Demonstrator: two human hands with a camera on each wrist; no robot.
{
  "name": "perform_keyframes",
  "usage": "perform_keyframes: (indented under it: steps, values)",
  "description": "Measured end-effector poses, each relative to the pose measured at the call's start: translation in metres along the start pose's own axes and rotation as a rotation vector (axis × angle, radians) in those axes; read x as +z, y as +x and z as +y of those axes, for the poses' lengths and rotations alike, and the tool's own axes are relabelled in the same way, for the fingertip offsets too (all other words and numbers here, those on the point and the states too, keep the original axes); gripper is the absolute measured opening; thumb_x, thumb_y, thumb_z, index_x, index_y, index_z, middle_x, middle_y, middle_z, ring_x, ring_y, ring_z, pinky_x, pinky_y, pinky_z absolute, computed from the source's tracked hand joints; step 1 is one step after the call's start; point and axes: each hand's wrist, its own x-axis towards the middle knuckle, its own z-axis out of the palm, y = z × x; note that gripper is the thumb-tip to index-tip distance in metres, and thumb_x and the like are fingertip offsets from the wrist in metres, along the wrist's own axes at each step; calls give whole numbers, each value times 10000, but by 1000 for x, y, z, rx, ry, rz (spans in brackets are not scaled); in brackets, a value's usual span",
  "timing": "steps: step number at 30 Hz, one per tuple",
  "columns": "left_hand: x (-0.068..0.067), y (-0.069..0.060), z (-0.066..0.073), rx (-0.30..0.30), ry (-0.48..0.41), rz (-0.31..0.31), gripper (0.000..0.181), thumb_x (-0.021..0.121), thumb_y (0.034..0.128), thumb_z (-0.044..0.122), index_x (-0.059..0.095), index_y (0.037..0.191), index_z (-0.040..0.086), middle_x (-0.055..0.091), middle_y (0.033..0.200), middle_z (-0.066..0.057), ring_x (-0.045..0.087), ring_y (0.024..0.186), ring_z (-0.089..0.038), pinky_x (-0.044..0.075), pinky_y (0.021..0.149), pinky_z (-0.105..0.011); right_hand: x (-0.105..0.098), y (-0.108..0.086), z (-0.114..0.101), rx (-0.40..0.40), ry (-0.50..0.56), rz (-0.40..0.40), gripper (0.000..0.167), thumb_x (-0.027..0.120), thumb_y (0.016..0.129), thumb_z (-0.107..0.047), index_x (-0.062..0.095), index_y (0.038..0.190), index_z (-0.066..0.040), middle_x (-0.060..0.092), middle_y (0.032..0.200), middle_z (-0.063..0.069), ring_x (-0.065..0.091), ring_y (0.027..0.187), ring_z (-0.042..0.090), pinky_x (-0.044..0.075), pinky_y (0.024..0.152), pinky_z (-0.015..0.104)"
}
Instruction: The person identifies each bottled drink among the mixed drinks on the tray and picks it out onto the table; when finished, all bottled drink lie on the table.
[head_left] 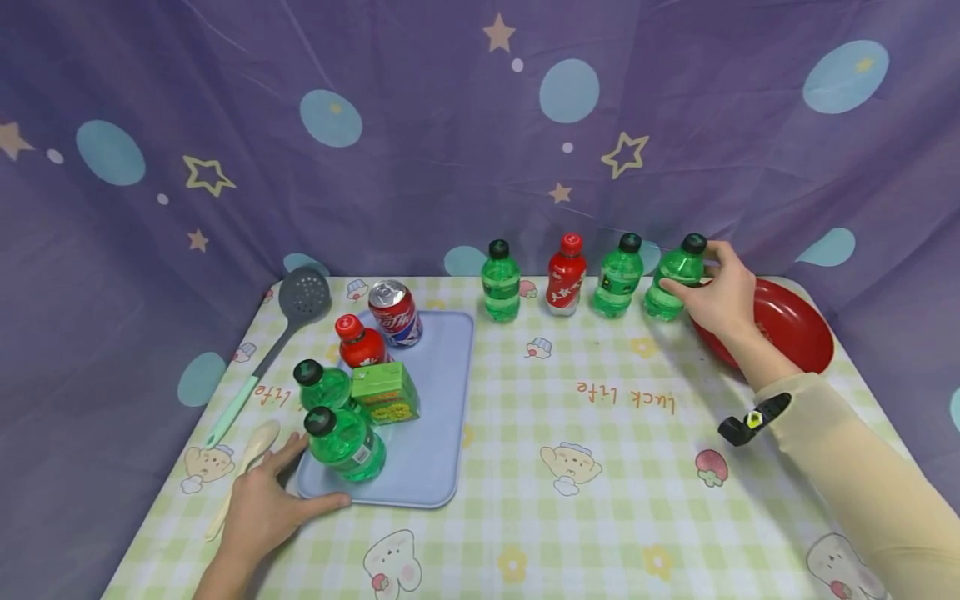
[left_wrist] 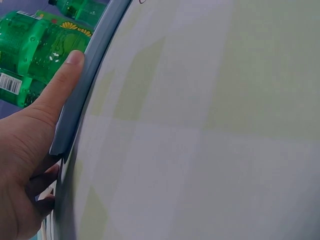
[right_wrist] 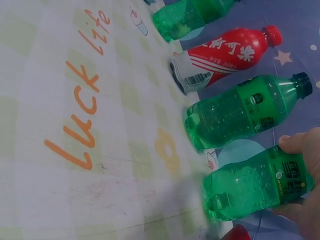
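My right hand [head_left: 723, 292] grips the rightmost green bottle [head_left: 678, 279] of the back row, thumb on its near side. In the right wrist view my right hand [right_wrist: 305, 185] holds that bottle [right_wrist: 255, 185] around its label; whether its base touches the table I cannot tell. At the near left corner of the blue tray [head_left: 442, 467], my left hand [head_left: 262, 504] holds the rim, thumb along the front edge. The left wrist view shows my left hand [left_wrist: 25, 155] with its thumb over the tray rim [left_wrist: 75, 107] and the other fingers curled at the outer side.
On the tray stand two green bottles [head_left: 348, 446], a red bottle [head_left: 362, 346], a green carton [head_left: 386, 392] and a can [head_left: 396, 312]. Two green bottles [head_left: 501, 283] and a red-white bottle [head_left: 566, 279] stand behind. A red plate [head_left: 798, 325], skimmer [head_left: 303, 296] and pale spoon [head_left: 258, 439] lie at the sides.
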Motion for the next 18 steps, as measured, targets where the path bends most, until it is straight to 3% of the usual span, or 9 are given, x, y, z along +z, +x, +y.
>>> perform_keyframes:
  steps: [7, 12, 18]
  values:
    - [2, 0, -1, 8, -2, 4, 1163, 1059, 451, 548, 673, 1367, -58, 678, 1349, -326, 521, 1269, -720, 496, 961, -784, 1, 1, 4, 19, -12, 4, 773, 911, 854, -313, 524, 1453, -15, 638, 1444, 221, 710, 1195, 447, 386, 761, 72]
    - [2, 1, -1, 16, -5, 13, 1160, 1061, 450, 543, 676, 1362, -60, 679, 1345, -327, 532, 1242, -728, 502, 955, -780, 2, 2, 6, 16, -23, 1, 773, 892, 874, -326, 510, 1472, -22, 621, 1460, 223, 692, 1213, 448, 461, 848, 206]
    - [2, 0, -1, -3, 2, 0, 1180, 1057, 454, 562, 665, 1381, -55, 665, 1362, -329, 524, 1242, -734, 498, 966, -778, 4, 3, 6, -13, -27, -18, 781, 885, 883, -299, 472, 1473, 4, 589, 1471, 268, 655, 1220, 492, 563, 998, 525]
